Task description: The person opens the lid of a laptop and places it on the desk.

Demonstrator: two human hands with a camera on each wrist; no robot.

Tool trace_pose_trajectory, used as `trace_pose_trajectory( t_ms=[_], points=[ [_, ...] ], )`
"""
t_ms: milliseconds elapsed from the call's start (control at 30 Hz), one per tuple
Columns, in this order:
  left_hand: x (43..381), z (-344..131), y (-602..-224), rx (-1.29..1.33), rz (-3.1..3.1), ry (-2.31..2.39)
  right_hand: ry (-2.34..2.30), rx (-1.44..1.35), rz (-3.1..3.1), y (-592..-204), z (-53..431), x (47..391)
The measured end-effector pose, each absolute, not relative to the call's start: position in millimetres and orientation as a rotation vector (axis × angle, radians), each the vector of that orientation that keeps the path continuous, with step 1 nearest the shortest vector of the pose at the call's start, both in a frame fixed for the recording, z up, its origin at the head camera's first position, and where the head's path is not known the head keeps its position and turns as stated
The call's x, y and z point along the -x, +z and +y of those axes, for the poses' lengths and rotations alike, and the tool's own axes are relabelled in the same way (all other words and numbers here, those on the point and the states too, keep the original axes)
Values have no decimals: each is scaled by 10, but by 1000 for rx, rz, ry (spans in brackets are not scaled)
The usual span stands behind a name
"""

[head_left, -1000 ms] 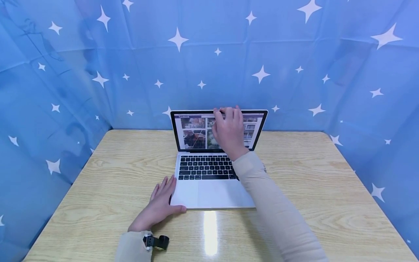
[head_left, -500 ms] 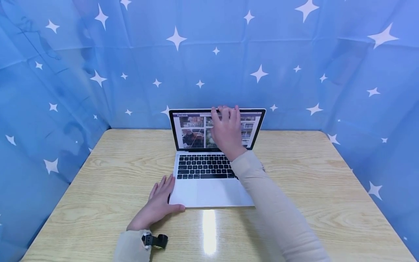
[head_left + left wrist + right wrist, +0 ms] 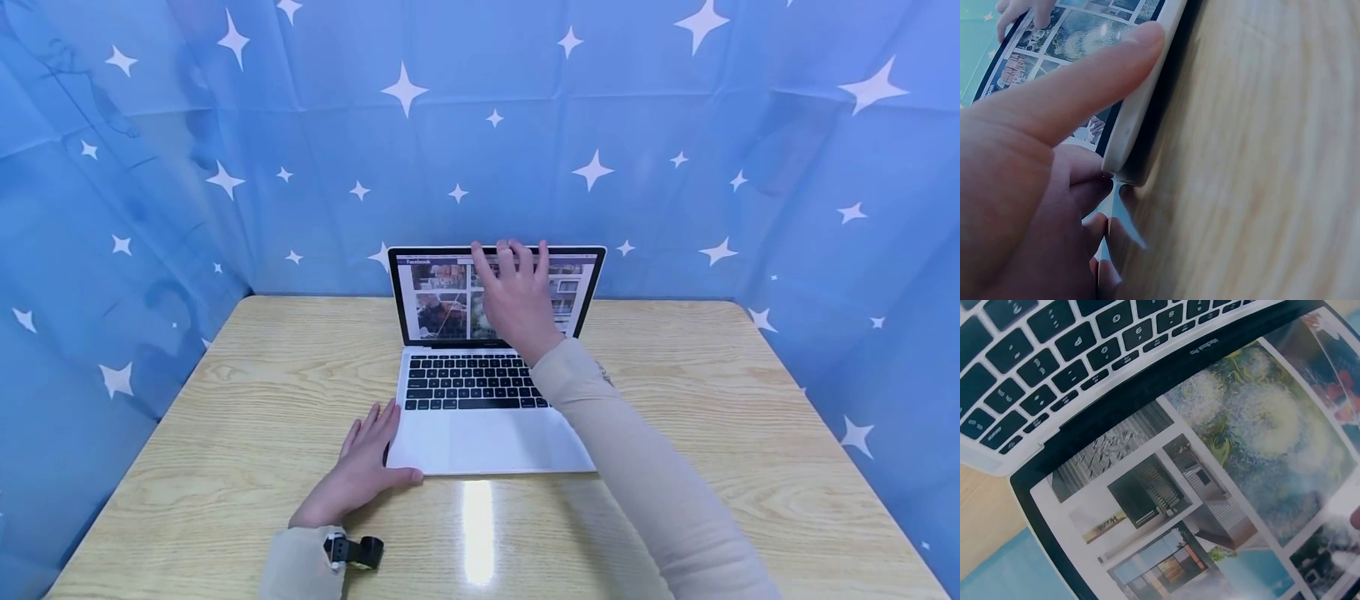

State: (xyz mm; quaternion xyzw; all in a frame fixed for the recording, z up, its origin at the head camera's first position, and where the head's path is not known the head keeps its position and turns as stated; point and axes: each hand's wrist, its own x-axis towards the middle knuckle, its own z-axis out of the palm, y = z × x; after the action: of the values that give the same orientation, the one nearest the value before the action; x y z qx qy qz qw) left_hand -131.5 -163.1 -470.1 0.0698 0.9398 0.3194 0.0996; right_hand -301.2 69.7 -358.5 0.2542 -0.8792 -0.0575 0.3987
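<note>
A silver laptop (image 3: 497, 437) stands unfolded on the table, its lit screen (image 3: 441, 312) facing me with a page of pictures. My right hand (image 3: 521, 304) reaches across the keyboard and has its spread fingers hooked over the screen's top edge; the thumb is hidden. In the right wrist view the lit screen (image 3: 1260, 431) and black keys (image 3: 1052, 327) fill most of the frame. My left hand (image 3: 360, 467) braces the near left corner, fingers extended along the side. Its thumb (image 3: 1085, 81) lies straight along the front edge.
A pale wood table (image 3: 300, 358) carries the laptop. Behind it and at both sides hangs a blue cloth (image 3: 495, 150) with white stars. A black wrist strap (image 3: 352, 552) is around the left sleeve.
The right hand's fingers have spread and shifted left along the screen's top edge. The screen's top edge sits slightly higher in view, leaning back a little more. The left hand stays at the corner.
</note>
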Motion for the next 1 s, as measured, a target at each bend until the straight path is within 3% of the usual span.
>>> trace_pose_trajectory(
  t_ms=[1000],
  points=[
    [1321,-1620,-4710,-189,2785,919,-216,-596,-2344,-3490,656,3073]
  ],
)
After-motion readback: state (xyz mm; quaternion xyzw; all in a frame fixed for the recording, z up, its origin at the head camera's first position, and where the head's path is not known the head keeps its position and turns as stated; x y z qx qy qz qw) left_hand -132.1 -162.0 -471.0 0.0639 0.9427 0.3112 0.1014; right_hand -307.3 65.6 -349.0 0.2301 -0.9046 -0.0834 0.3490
